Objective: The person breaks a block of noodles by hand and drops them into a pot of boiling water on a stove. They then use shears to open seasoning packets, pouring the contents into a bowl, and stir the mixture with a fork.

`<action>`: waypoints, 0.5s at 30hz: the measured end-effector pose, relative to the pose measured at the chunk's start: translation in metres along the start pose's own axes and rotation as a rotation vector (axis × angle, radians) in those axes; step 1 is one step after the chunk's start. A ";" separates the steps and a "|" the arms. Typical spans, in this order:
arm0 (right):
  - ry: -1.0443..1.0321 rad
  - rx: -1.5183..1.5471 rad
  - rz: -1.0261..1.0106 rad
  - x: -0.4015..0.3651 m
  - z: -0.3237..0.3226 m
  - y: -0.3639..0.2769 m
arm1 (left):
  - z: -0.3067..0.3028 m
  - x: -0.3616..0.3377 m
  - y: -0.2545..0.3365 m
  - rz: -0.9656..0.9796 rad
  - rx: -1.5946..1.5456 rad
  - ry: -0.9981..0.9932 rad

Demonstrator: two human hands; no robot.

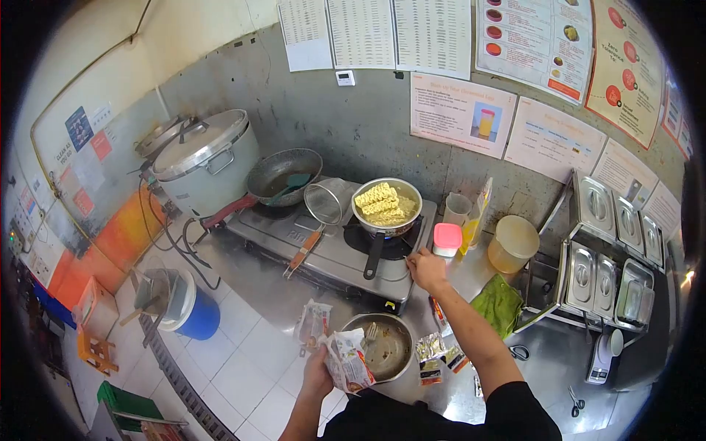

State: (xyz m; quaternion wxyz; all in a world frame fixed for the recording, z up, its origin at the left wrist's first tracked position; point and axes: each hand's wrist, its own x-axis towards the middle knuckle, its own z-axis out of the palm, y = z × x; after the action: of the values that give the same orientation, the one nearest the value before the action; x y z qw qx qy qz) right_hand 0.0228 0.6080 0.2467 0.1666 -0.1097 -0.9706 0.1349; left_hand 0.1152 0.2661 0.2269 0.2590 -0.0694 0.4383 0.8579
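Two hands, well apart: your left hand (318,375) is low at the worktop (462,389) edge, closed on a crumpled wrapper (348,361); a clearer packet (312,321) sits just beyond, and whether you grip it too cannot be told. Your right hand (428,270) is at the front right of the stove (334,255), fingers curled in; whether they pinch a knob is hidden. Wrapper looks light, soft and perhaps slick, so a pinch at its gathered edge should do. Noodles (380,200) lie in the saucepan (391,230) on the right burner, blocks standing above the rim; they look dry and stiff on top, likely brittle, better tongs than fingers. Pan probably weighty and hot at the wall; take it by the black handle (373,257), which points toward you. Other vessels: steel bowl (395,350) by your left hand, a fork (370,334) and brown specks inside; frying pan (266,173) on the left burner, green spatula (294,182) in it; clear tub (512,242) at right, yellowish low down; pink-lidded jar (447,237) near your right hand, contents unseen. Foil sachets (432,347) lie right of the bowl.
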 end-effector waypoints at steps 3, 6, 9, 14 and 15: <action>0.023 -0.007 0.004 -0.004 -0.001 -0.004 | 0.005 0.002 0.003 0.015 0.000 0.008; 0.136 0.251 -0.004 -0.009 -0.013 -0.006 | 0.002 0.004 0.005 0.037 -0.008 0.026; 0.326 0.423 -0.037 0.013 -0.061 -0.025 | -0.002 0.009 0.004 0.055 -0.025 0.020; 0.359 0.346 0.027 0.084 -0.106 -0.034 | 0.005 0.013 0.005 0.058 -0.003 0.031; 0.332 0.360 0.042 0.091 -0.108 -0.032 | 0.011 0.010 0.009 0.051 -0.063 0.005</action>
State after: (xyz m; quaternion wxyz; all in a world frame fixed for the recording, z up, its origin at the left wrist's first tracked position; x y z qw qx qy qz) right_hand -0.0279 0.6258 0.3814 0.3379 -0.1189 -0.8878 0.2890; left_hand 0.1033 0.2740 0.2364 0.2338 -0.0684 0.4132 0.8774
